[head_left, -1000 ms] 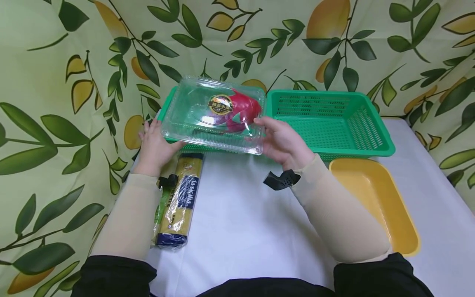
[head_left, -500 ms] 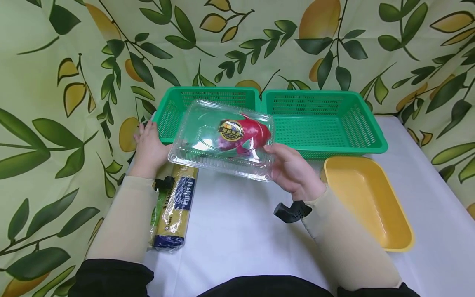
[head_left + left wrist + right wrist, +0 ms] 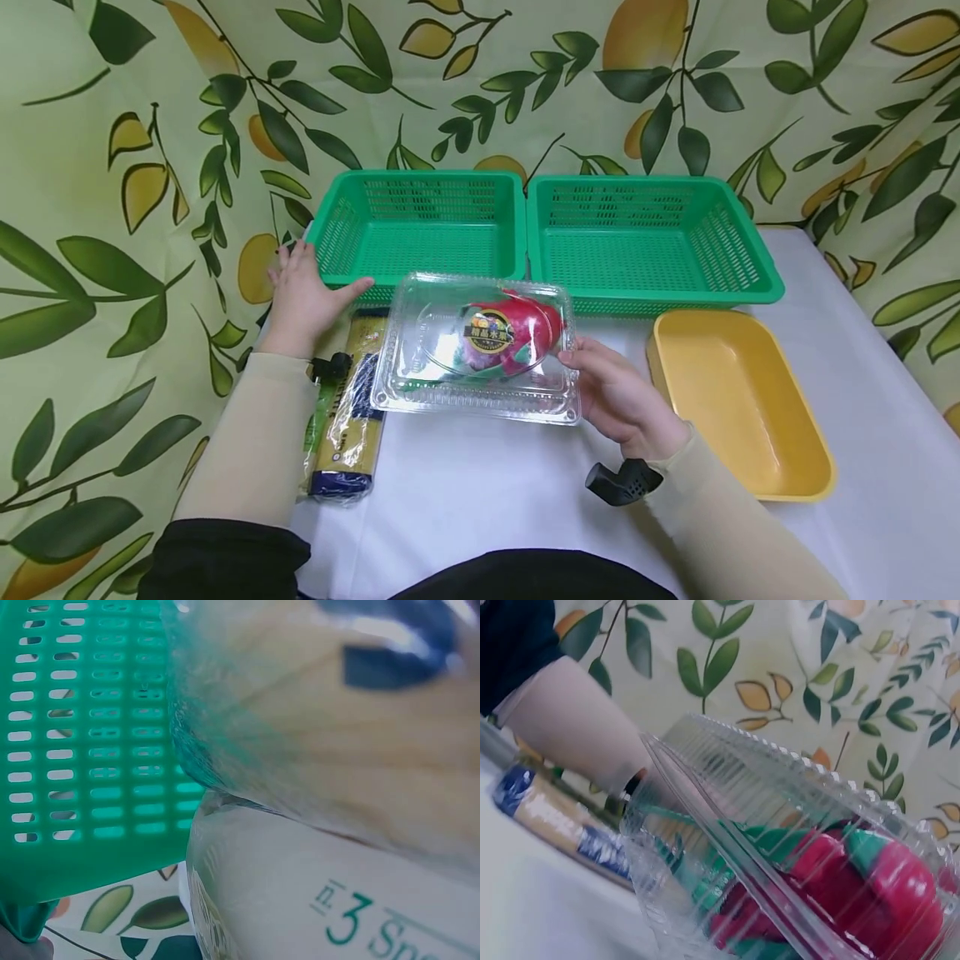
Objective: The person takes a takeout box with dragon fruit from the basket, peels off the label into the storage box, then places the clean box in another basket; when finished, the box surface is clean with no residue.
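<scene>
A clear plastic clamshell box (image 3: 480, 400) with a gold and black label hangs over the front of the left green basket (image 3: 416, 279). Inside it lies a red dragon fruit (image 3: 536, 325), also visible through the ribbed wall in the right wrist view. My right hand (image 3: 626, 396) grips the box by its right end, thumb on top, other fingers partly hidden beneath. My left hand (image 3: 303, 296) touches the left basket's near left corner, with its fingers along the side and its thumb spread out straight. In the left wrist view the basket's slotted wall (image 3: 97, 750) fills the left.
A pack of spaghetti (image 3: 348, 433) in gold and blue wrap lies below the left hand, beside a second, green-marked pack (image 3: 318, 425). To the right stand another green basket (image 3: 652, 250) and a yellow tray (image 3: 738, 408). A leaf-print cloth (image 3: 480, 83) rises behind.
My right hand has brought the clamshell box toward me and slightly right, away from above the left basket. My left hand has let go of the box and stays at the basket's corner.
</scene>
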`<action>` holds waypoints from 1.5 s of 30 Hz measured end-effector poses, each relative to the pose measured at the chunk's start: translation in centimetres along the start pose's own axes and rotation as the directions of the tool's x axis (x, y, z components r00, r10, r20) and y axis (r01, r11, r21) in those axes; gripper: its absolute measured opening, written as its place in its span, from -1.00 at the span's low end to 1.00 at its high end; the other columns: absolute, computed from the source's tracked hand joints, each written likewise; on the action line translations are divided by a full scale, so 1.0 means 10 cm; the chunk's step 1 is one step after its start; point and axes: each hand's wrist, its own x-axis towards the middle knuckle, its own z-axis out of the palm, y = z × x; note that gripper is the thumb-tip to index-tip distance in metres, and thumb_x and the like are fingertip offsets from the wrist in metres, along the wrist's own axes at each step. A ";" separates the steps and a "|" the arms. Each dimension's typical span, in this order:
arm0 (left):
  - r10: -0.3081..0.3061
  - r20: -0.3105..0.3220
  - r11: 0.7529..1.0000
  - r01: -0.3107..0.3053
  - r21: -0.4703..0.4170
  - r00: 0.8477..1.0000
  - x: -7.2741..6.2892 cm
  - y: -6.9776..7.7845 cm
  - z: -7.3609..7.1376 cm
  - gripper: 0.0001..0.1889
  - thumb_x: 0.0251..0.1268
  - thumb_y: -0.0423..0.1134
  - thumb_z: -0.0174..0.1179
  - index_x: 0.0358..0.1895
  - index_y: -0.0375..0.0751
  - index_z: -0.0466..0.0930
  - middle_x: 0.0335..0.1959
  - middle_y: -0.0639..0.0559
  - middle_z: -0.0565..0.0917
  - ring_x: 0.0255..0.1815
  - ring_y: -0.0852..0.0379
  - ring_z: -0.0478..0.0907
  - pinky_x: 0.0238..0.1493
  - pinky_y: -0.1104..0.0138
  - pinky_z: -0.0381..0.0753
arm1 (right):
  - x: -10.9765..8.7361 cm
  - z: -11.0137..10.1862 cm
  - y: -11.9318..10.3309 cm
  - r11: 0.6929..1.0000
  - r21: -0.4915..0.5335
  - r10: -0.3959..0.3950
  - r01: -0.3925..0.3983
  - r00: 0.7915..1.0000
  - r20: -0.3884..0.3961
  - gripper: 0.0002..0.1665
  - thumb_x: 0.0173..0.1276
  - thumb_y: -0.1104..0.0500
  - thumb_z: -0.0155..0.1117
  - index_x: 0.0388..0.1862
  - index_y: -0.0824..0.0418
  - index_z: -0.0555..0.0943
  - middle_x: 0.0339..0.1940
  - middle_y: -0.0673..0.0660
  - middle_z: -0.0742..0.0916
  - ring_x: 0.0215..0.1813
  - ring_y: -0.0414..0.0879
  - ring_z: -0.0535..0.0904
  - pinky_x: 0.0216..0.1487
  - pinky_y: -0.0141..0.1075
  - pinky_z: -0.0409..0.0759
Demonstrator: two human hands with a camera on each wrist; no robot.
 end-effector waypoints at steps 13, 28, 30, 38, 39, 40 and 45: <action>0.002 0.001 1.000 -0.002 0.018 1.000 -0.01 0.02 0.01 0.38 0.36 0.55 0.28 0.79 -0.48 -0.16 0.85 -0.38 -0.17 0.84 -0.45 -0.45 0.72 -0.41 -0.49 | -0.34 -0.40 0.35 0.997 -0.016 0.073 -0.073 0.997 -0.004 -0.91 0.75 0.20 0.05 0.09 0.09 0.50 -0.05 -0.03 0.81 -0.02 -0.15 0.80 0.09 -0.22 0.85; -0.002 0.002 1.000 0.002 0.015 1.000 0.01 0.02 0.01 0.38 0.36 0.53 0.30 0.79 -0.49 -0.17 0.84 -0.41 -0.14 0.84 -0.46 -0.44 0.73 -0.41 -0.47 | -0.39 -0.32 0.34 0.959 -0.224 0.133 -0.175 0.973 -0.190 -0.77 0.69 0.14 0.20 0.10 0.24 0.41 -0.15 0.01 0.69 -0.18 -0.17 0.68 -0.16 -0.33 0.78; -0.001 0.004 1.000 0.001 0.016 1.000 0.01 0.02 0.01 0.38 0.36 0.54 0.29 0.79 -0.48 -0.17 0.84 -0.40 -0.15 0.84 -0.45 -0.44 0.73 -0.40 -0.48 | -0.40 -0.32 0.32 0.942 -0.276 0.134 -0.188 0.970 -0.204 -0.73 0.67 0.13 0.22 0.10 0.26 0.41 -0.17 0.03 0.67 -0.21 -0.15 0.66 -0.19 -0.31 0.77; -0.017 0.032 1.000 0.017 0.011 0.999 0.00 0.03 -0.01 0.43 0.34 0.62 0.22 0.79 -0.47 -0.23 0.86 -0.34 -0.26 0.85 -0.41 -0.50 0.72 -0.41 -0.47 | -0.39 -0.36 0.33 0.883 -0.435 0.069 -0.175 0.966 -0.249 -0.67 0.59 0.13 0.30 0.06 0.33 0.43 -0.13 0.07 0.57 -0.07 -0.08 0.53 -0.10 -0.25 0.69; -0.019 0.035 1.000 0.018 0.008 0.999 0.00 0.03 -0.01 0.43 0.34 0.62 0.22 0.79 -0.46 -0.23 0.86 -0.34 -0.26 0.85 -0.42 -0.50 0.72 -0.42 -0.45 | -0.38 -0.36 0.33 0.880 -0.444 0.060 -0.170 0.966 -0.251 -0.67 0.58 0.14 0.29 0.05 0.33 0.43 -0.13 0.07 0.57 -0.06 -0.08 0.53 -0.10 -0.24 0.69; -0.018 0.038 1.000 0.018 0.004 0.999 0.00 0.03 -0.02 0.43 0.34 0.62 0.22 0.80 -0.46 -0.24 0.86 -0.34 -0.27 0.84 -0.42 -0.49 0.72 -0.43 -0.42 | -0.38 -0.35 0.33 0.877 -0.450 0.055 -0.170 0.965 -0.257 -0.67 0.57 0.14 0.30 0.04 0.34 0.42 -0.13 0.08 0.56 -0.06 -0.07 0.53 -0.08 -0.22 0.70; -0.011 0.015 1.000 0.011 -0.027 1.000 -0.06 0.02 -0.06 0.35 0.40 0.59 0.18 0.83 -0.31 -0.29 0.87 -0.28 -0.33 0.85 -0.44 -0.44 0.69 -0.52 -0.25 | -0.35 -0.34 0.34 0.873 -0.456 0.052 -0.172 0.963 -0.263 -0.66 0.57 0.12 0.28 0.03 0.32 0.40 -0.12 0.08 0.56 -0.05 -0.05 0.54 -0.07 -0.20 0.68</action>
